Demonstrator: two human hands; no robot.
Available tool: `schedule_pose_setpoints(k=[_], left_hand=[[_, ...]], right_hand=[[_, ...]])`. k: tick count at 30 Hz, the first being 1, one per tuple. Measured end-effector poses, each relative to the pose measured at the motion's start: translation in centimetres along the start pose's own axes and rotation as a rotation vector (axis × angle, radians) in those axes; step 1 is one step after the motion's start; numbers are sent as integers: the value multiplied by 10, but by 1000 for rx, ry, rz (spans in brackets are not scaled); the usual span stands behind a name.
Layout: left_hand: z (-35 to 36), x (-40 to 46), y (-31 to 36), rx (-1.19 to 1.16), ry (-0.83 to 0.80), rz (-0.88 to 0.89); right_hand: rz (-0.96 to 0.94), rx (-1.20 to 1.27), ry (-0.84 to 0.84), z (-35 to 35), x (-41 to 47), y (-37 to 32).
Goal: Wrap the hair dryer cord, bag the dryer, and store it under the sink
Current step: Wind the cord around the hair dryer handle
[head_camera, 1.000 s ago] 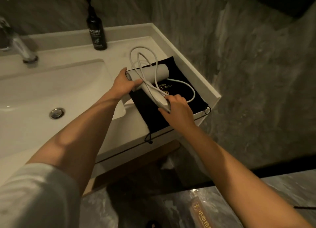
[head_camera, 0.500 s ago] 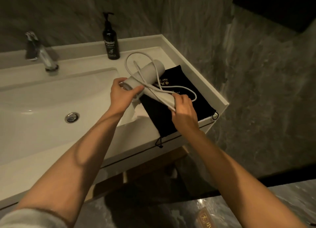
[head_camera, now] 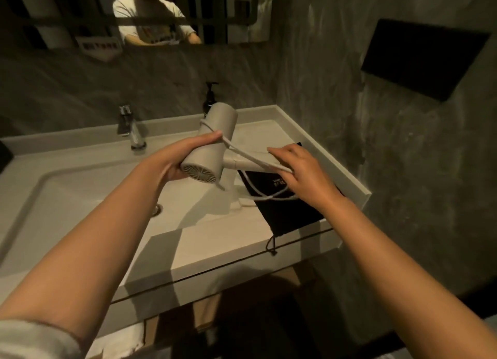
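Above the white sink (head_camera: 80, 192), two bare hands hold a pale hair dryer (head_camera: 212, 146) up in the air. Its round back vent faces the camera and its barrel points away toward the wall. The left hand (head_camera: 177, 157) is wrapped around the side of the barrel, with the fingers lying along the top. The right hand (head_camera: 301, 170) is curled over the dryer's handle, which sticks out to the right, and it presses the white cord (head_camera: 258, 162) against that handle. One turn of the cord goes around the barrel near the front. More cord runs along the handle, and a loose loop hangs down below the right hand.

Under the right hand, a black drawstring bag (head_camera: 285, 213) lies flat on the right end of the desk (head_camera: 215, 245), near the corner. Its string dangles over the front edge. The loose cord loop hangs in front of the bag.

Behind the dryer stands a dark pump bottle (head_camera: 209, 97), partly hidden by the barrel. A shiny faucet (head_camera: 131, 127) stands at the back of the sink. A mirror (head_camera: 134, 11) on the wall shows a person in a white shirt.
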State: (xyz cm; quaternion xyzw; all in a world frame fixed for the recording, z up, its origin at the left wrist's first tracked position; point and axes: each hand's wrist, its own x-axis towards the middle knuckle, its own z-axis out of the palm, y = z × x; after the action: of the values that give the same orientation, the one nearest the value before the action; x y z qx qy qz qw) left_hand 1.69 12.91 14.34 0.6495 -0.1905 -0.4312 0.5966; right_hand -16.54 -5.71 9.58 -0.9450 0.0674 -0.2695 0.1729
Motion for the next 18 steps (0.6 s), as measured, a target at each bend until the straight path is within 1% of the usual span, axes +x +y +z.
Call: schedule_pose_setpoints(k=[2,4,6,7,9,11,12,14,15,18], left_hand=[[1,-11,4,-1,48,28],[1,-21,8,8,77,53],[-1,-33,10,48,113,53],[-3,-39,10,69,130,41],[-10,-52,10,98,158,17],[-18,-65,9,105,185,5],[-22,-72,9,101,190,4],[-32,-83,9,83,198,19],[-37,-88,10,71,207,30],[-49,-103,10,37,247,76]], right_hand=[[37,87,-9,-9,9,-6],[104,193,53,-17,21,-17],[286,398,125,-29,34,-33],[410,556,122,-36,42,-39],[639,962,15,-48,55,-42],[780,1367,-77,-55,65,-40],[814,1522,-80,-55,69,-39],[804,1718,-26,-52,74,-40],[751,1763,14,-51,76,-43],[573,1712,101,-44,80,-57]])
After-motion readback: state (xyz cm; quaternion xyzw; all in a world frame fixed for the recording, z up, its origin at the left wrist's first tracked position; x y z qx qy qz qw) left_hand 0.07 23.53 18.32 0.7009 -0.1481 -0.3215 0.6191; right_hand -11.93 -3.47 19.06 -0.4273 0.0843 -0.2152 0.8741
